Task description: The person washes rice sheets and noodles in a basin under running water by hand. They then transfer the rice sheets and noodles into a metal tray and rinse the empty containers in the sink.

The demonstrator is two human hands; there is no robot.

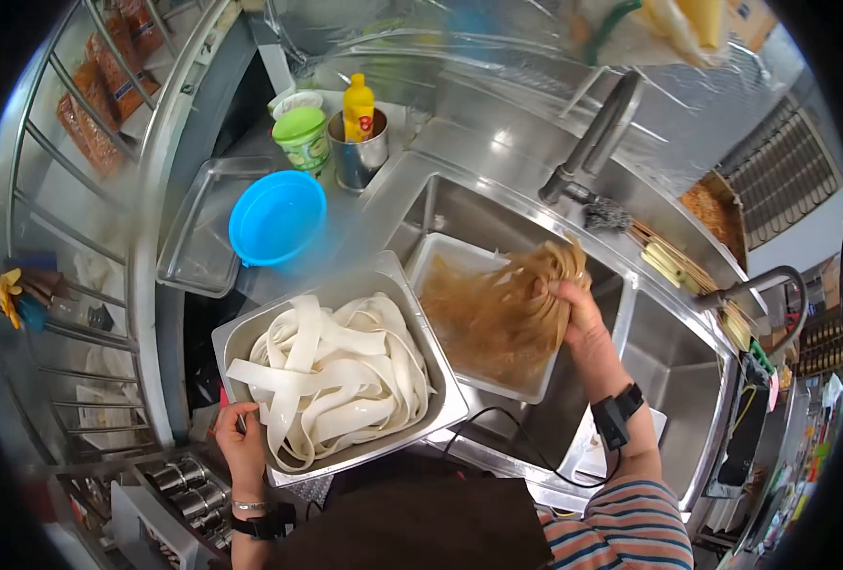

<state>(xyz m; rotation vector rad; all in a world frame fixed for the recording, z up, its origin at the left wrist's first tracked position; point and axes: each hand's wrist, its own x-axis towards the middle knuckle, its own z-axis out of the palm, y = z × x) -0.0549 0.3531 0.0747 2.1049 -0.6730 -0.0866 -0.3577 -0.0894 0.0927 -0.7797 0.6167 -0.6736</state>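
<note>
My right hand is closed around a bunch of wide, brownish translucent noodles, raised over a white tub in the sink. More of these noodles hang down into the tub. My left hand is at the left side of a rectangular metal pan, its curled fingers at the rim. White flat noodle strips lie heaped in loops inside the pan, which sits over the sink's left edge.
A blue bowl, a clear plastic container, green tubs and a metal canister with a yellow bottle stand back left. The faucet juts over the sink. A black cable crosses below the tub.
</note>
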